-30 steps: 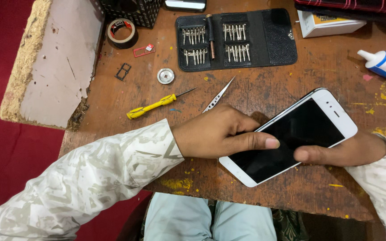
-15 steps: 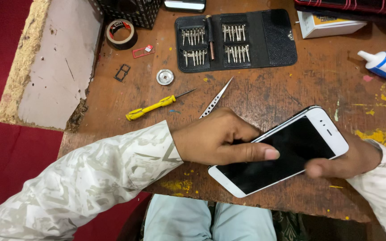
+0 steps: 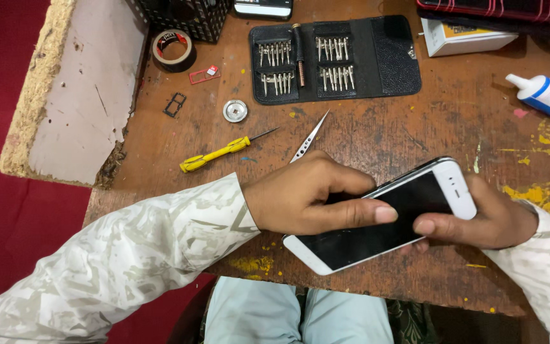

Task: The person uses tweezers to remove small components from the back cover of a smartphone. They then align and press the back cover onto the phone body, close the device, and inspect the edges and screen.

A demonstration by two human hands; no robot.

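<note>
A white smartphone point(image 3: 377, 220) with a dark screen is held slantwise just above the near edge of a worn wooden table point(image 3: 415, 127). My left hand point(image 3: 307, 197) grips its left long side, thumb laid across the glass. My right hand point(image 3: 485, 216) cups the phone's top end from beneath, thumb on the screen's edge. Steel tweezers point(image 3: 310, 136) lie just beyond my left knuckles, and a yellow-handled screwdriver point(image 3: 221, 153) rests to their left.
An open black case of screwdriver bits point(image 3: 335, 60) lies at the back. A tape roll point(image 3: 172, 48), a small metal disc point(image 3: 235, 110), a card tray point(image 3: 175, 104), a glue bottle point(image 3: 549, 99), a white box point(image 3: 466, 35) and a grey slab point(image 3: 77, 102) surround it.
Both hands have drawn the phone down and leftward, toward the table's near edge, and tilted it. My right hand has slid further up around the phone's top end.
</note>
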